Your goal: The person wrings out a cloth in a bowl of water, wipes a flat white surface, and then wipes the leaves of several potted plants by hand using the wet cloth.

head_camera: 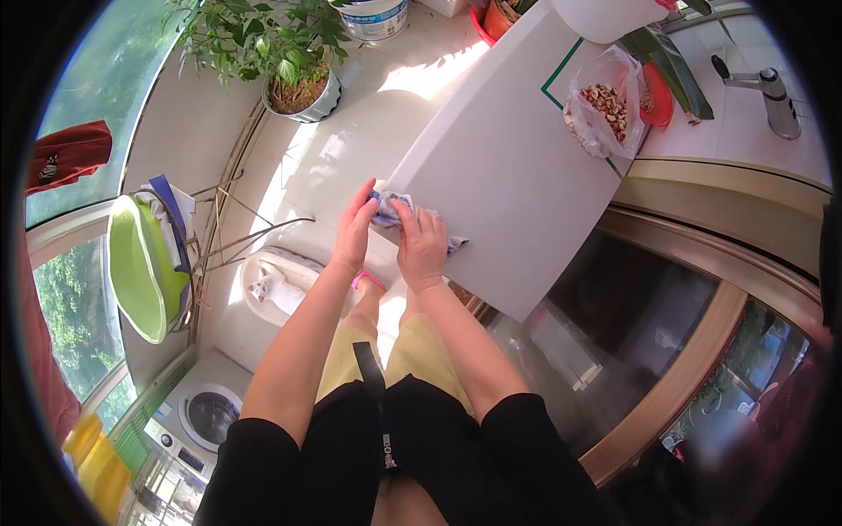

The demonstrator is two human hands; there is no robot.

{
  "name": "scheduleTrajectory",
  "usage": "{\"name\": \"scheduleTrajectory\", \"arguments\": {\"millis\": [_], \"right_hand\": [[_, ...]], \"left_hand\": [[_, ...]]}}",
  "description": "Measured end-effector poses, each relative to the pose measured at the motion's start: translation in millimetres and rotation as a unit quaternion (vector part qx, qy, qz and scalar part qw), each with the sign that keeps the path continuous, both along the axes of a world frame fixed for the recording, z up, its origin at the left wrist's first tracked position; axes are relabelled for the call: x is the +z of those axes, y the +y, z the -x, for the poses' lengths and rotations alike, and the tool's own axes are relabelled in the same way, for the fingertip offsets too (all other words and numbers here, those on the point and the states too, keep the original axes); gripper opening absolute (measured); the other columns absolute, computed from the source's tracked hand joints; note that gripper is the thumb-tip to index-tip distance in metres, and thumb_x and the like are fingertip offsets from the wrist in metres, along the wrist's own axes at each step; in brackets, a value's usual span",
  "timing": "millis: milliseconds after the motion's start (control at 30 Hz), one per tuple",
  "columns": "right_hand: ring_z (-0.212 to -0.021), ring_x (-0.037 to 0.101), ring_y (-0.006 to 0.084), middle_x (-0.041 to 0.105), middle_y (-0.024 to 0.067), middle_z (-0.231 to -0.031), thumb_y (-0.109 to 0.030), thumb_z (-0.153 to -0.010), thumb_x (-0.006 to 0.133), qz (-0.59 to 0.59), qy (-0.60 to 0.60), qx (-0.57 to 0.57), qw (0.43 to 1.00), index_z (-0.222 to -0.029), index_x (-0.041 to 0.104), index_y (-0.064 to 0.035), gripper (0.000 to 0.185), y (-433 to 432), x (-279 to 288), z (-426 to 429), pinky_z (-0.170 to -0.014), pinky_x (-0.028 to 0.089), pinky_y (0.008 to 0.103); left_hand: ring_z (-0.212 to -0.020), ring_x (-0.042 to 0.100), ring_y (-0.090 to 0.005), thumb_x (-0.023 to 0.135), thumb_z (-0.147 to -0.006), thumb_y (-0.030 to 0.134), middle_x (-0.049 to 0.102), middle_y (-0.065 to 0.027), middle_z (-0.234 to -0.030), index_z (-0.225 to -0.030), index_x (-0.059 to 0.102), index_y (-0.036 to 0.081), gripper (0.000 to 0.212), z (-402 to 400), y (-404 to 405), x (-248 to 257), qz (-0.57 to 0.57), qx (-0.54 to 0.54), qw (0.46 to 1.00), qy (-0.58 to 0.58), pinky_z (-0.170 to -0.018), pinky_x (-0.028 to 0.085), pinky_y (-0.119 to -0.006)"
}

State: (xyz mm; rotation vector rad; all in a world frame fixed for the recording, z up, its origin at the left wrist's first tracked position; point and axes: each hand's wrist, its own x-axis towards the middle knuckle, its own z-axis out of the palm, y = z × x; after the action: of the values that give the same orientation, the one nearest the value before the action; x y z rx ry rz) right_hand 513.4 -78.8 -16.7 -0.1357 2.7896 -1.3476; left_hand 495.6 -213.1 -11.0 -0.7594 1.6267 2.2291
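Note:
A crumpled white and blue patterned cloth [391, 209] is bunched between my two hands, at the near left corner of a white tabletop [506, 191]. My left hand [355, 227] has its fingers and thumb against the cloth's left side. My right hand [422, 244] lies over the cloth with bent fingers, and a loose end of cloth sticks out to its right on the tabletop. What the fingertips do beneath the cloth is hidden.
An open plastic bag of shelled nuts [602, 108] sits on the table beside a red dish [658, 95]. A white cat [276, 292] lies in a pet bed by my feet. At left are a potted plant [302, 95], a metal rack and a green basin [138, 269].

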Motion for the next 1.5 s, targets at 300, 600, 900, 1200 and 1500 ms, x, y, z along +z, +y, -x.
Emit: {"name": "scheduleTrajectory", "arguments": {"millis": [300, 600, 900, 1200, 1500], "right_hand": [[-0.128, 0.026, 0.044, 0.027, 0.0142, -0.143, -0.023, -0.085, 0.055, -0.186, 0.133, 0.039, 0.973, -0.132, 0.041, -0.0098, 0.05, 83, -6, 94, -0.103, 0.026, 0.0525], [-0.132, 0.018, 0.0426, 0.019, 0.0141, -0.147, -0.034, -0.086, 0.053, -0.336, 0.134, 0.039, 0.931, -0.135, 0.04, -0.0192, 0.053, 119, -31, 206, -0.106, 0.018, 0.0549], [-0.129, 0.026, 0.0416, 0.033, 0.0114, -0.14, -0.031, -0.085, 0.054, -0.272, 0.209, 0.03, 0.939, -0.12, 0.055, -0.0173, 0.037, 141, -43, 322, -0.106, 0.02, 0.0528], [-0.123, 0.034, 0.043, 0.042, 0.012, -0.131, -0.016, -0.08, 0.06, -0.265, 0.177, -0.134, 0.938, -0.103, 0.06, -0.0101, 0.025, 146, -40, 342, -0.102, 0.026, 0.0542], [-0.115, 0.044, 0.0316, 0.054, 0.0055, -0.113, -0.009, -0.07, 0.06, -0.203, 0.186, -0.123, 0.953, -0.082, 0.061, -0.0109, 0.013, 163, -40, 376, -0.099, 0.03, 0.0497]], "left_hand": [[-0.135, 0.019, -0.0355, 0.054, -0.081, 0.01, 0.019, -0.0201, -0.145, -0.138, 0.029, 0.004, 0.062, 18, 52, -2, 0.409, -0.197, 0.867, 0.206, -0.109, 0.019, -0.043], [-0.136, 0.019, -0.0296, 0.053, -0.082, 0.017, 0.021, -0.0135, -0.146, -0.138, 0.027, 0.004, 0.064, 67, 87, -9, 0.569, -0.314, 0.721, 0.239, -0.111, 0.017, -0.042], [-0.135, 0.023, -0.0282, 0.051, -0.081, 0.026, 0.025, -0.0125, -0.145, -0.137, 0.031, 0.007, 0.063, 75, 95, -11, 0.592, -0.356, 0.692, 0.211, -0.111, 0.018, -0.041], [-0.135, 0.024, -0.0285, 0.052, -0.078, 0.026, 0.026, -0.0124, -0.145, -0.137, 0.032, 0.007, 0.065, 76, 94, -12, 0.596, -0.361, 0.689, 0.201, -0.111, 0.018, -0.042], [-0.135, 0.024, -0.028, 0.052, -0.077, 0.025, 0.026, -0.0126, -0.145, -0.136, 0.033, 0.007, 0.065, 75, 92, -11, 0.592, -0.356, 0.695, 0.199, -0.111, 0.019, -0.042]]}}
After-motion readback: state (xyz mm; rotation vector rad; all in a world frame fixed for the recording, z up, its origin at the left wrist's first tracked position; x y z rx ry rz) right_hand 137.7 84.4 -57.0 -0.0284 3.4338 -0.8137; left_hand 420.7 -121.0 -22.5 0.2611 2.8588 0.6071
